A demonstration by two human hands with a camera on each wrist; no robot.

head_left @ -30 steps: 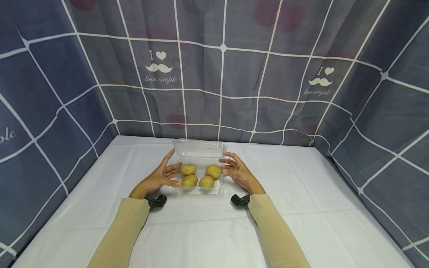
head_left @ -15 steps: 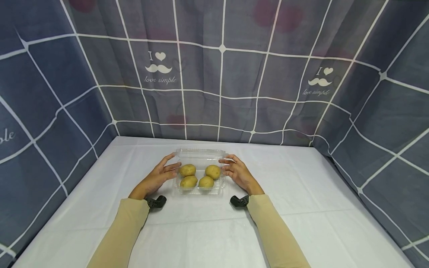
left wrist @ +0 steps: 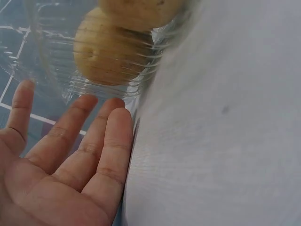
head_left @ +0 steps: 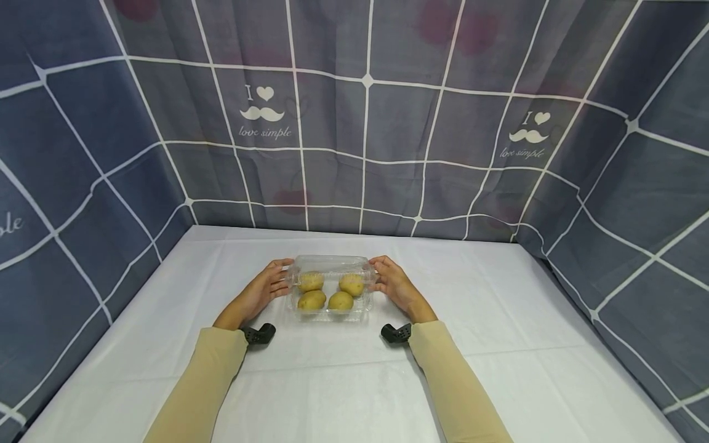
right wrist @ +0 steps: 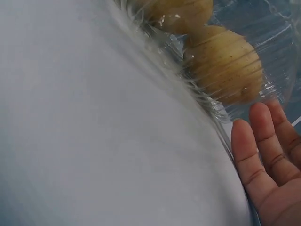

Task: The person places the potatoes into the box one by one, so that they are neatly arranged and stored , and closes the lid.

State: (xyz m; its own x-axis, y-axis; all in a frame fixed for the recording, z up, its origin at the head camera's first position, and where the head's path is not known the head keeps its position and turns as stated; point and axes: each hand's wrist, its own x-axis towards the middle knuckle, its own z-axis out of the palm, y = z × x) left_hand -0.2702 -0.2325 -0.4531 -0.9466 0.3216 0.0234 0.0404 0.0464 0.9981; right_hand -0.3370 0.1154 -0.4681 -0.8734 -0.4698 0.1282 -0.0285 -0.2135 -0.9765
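A clear plastic clamshell box (head_left: 301, 317) sits on the white table with several yellow potatoes (head_left: 312, 300) inside. Its hinged lid (head_left: 331, 263) is tilted forward over the back potatoes, partly lowered. My left hand (head_left: 259, 291) is at the box's left side, fingertips at the lid's edge. On the opposite side my right hand (head_left: 396, 287) reaches the lid's right edge in the same way. In the left wrist view, the left hand (left wrist: 66, 174) has extended fingers near the ribbed wall, a potato (left wrist: 106, 52) behind it. The right wrist view shows the right hand's fingers (right wrist: 268, 141) fairly straight beside the box.
A white cloth (head_left: 343, 381) covers the table. Dark checked curtains (head_left: 332, 178) stand along the back and both sides. A black wrist device (head_left: 259, 333) is on the left wrist, and another black device (head_left: 396, 333) is on the right.
The lid has swung from standing up at the back to tilting forward over the rear potatoes. Both hands' fingers have followed its edges. The potatoes stay put.
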